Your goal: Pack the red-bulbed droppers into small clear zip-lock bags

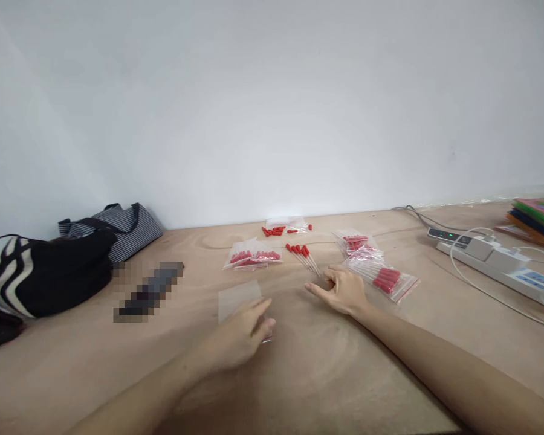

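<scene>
My left hand (pixel 245 331) lies over a clear plastic zip bag (pixel 238 296), with its thumb apart from its fingers. The hand covers the bag's lower part, so I cannot tell what is under the palm. My right hand (pixel 342 291) is at the lower ends of several loose thin rods with red ends (pixel 304 257), its thumb and fingers apart and nothing visibly held. Right of that hand are filled zip bags (pixel 385 279) of the same red-ended rods, overlapping one another. Further filled bags (pixel 254 255) lie beyond my left hand.
More red-ended pieces (pixel 276 231) lie by the wall. A black pouch (pixel 72 269), a striped bag (pixel 131 226) and a pixelated dark object (pixel 149 293) are on the left. A white power strip (pixel 494 266) with cables and a colourful stack (pixel 539 217) occupy the right.
</scene>
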Available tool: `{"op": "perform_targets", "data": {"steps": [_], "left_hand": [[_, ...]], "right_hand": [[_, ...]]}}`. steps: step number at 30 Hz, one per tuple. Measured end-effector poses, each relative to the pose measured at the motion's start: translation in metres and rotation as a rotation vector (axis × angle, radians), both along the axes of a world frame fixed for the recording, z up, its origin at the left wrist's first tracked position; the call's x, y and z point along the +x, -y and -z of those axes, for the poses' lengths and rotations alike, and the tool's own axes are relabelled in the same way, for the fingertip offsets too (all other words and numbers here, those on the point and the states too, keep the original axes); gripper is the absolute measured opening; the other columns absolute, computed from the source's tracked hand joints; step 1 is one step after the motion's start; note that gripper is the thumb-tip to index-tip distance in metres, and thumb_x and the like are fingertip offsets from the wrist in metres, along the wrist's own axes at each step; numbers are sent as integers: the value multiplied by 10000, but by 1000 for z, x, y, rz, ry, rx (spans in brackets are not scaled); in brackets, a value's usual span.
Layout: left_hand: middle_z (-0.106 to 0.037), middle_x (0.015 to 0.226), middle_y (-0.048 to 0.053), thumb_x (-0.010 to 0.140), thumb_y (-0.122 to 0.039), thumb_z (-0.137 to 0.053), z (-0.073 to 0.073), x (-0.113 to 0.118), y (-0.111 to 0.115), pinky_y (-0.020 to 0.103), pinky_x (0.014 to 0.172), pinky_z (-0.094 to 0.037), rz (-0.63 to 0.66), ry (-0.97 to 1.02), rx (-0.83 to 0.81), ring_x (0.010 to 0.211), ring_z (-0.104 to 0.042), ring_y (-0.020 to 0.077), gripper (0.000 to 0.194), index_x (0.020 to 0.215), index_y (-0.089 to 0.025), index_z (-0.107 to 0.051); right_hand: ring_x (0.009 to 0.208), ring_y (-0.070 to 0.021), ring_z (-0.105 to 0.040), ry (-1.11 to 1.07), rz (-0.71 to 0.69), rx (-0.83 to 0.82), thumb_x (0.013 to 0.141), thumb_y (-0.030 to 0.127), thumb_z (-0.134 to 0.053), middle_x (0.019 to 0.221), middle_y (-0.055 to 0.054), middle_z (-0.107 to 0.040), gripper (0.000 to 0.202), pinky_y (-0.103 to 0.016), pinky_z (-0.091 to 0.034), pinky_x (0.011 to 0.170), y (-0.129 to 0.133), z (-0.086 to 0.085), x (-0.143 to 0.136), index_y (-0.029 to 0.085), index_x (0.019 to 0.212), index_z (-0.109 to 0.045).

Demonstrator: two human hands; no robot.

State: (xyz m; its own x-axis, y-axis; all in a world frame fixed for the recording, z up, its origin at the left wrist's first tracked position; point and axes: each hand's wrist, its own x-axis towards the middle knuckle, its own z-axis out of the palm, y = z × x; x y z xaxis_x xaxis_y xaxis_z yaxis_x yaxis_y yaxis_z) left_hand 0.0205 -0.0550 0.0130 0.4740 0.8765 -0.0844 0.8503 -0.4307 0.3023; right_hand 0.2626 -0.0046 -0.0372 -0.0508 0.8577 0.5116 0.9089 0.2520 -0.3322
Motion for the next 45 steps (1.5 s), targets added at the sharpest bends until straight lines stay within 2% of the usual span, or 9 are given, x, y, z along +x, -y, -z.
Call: {"op": "perform_targets", "data": {"steps": [3,6,8,12,16,19,24,36,45], "left_hand": [[-376,1314,36,788,-449,-465,-8,-37,-24,394,982,-264,290,37,8,1202,-322,247,481,1224,-251,-420],[-284,1363,30,685,-536,-565,-6,-76,-34,456,980,-224,350,-17,-28,1234,-238,292,644,1252,-306,-363],[-247,1378,28,651,-580,-571,1,-86,-32,481,979,-202,333,-25,-26,1238,-219,308,706,1265,-332,-328],[-291,1358,51,762,-540,-462,18,-56,-23,484,964,-229,238,-70,60,1215,-275,297,550,1256,-324,-352],[-475,1172,135,814,-476,-398,28,-6,-23,454,897,-329,71,-40,283,1077,-423,285,472,1184,-193,-475],[-504,1110,137,763,-497,-466,28,13,-32,447,874,-351,146,-21,324,1021,-454,288,518,1160,-165,-490],[-222,1382,88,770,-533,-445,28,16,-49,428,1010,-163,396,21,200,1251,-200,257,667,1318,-211,-245],[-190,1385,97,804,-561,-355,36,19,-45,423,1024,-119,292,15,102,1271,-137,231,639,1318,-197,-244],[-189,1387,103,846,-523,-285,41,25,-38,422,1023,-123,210,40,86,1276,-120,217,612,1326,-151,-212]], "right_hand": [[580,-118,-485,7,-150,52,728,455,-472,594,9,-531,306,-237,-283,558,-4,4,3,181,592,-478],[654,-126,-508,5,-306,67,738,356,-496,669,3,-555,179,-272,-306,667,-5,7,1,179,713,-510],[687,-133,-509,6,-383,62,738,326,-508,698,-6,-564,147,-289,-306,694,-3,7,-2,181,752,-527],[734,-148,-493,79,-598,53,724,310,-545,712,-17,-568,138,-295,-311,695,4,5,-7,198,801,-572],[729,-149,-486,87,-715,33,734,297,-546,708,-18,-570,143,-297,-326,686,5,3,-4,222,840,-606],[706,-146,-486,54,-718,-3,753,276,-524,694,-19,-572,142,-302,-345,690,2,3,1,225,839,-625],[710,-146,-498,46,-733,-38,772,288,-505,712,-30,-586,169,-309,-368,699,0,2,6,221,836,-646],[802,-159,-512,49,-809,-44,769,301,-510,863,-57,-603,217,-312,-391,720,6,3,-2,210,929,-626],[1079,-215,-449,130,-1023,-172,668,481,-572,1137,-110,-531,581,-382,-283,925,10,-2,-5,179,1158,-490]]}}
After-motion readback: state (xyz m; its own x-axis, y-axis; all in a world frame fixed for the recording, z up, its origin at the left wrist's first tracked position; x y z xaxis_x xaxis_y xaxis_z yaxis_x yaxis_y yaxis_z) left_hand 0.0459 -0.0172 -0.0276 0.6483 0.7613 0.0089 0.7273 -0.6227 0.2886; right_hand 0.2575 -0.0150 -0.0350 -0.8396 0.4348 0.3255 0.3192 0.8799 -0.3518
